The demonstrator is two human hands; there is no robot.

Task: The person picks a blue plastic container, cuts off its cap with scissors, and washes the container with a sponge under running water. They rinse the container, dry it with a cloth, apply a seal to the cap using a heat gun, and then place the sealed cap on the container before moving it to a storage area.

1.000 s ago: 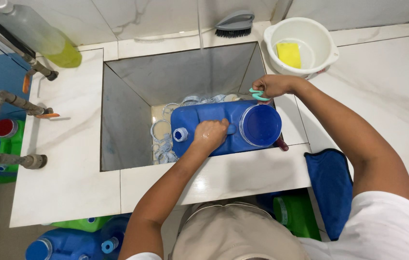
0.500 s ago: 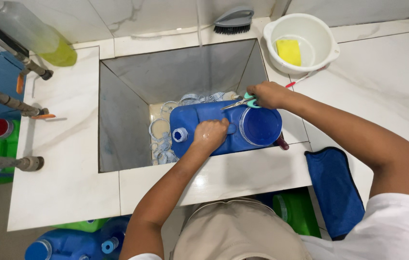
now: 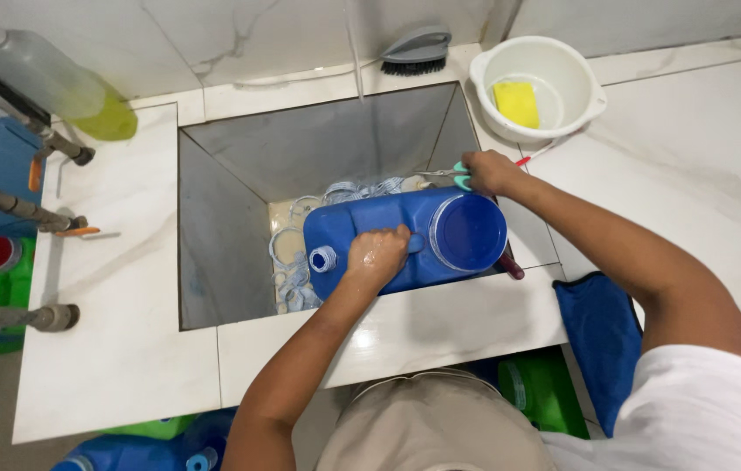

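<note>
A blue plastic jerrycan lies on its side in a deep square sink, its small spout to the left and a large round opening to the right. My left hand grips the can's handle from above. My right hand is at the can's far right edge, closed around a small tool with green handles, probably scissors. Several clear plastic rings lie on the sink floor under and beside the can.
A white basin with a yellow sponge sits at the back right. A grey scrub brush and a yellow-green bottle stand along the back. Pipes and taps at left. A blue cloth hangs right; coloured jerrycans below.
My right hand with the green-handled tool has shifted slightly along the can's far edge. The can and my left hand have barely moved.
</note>
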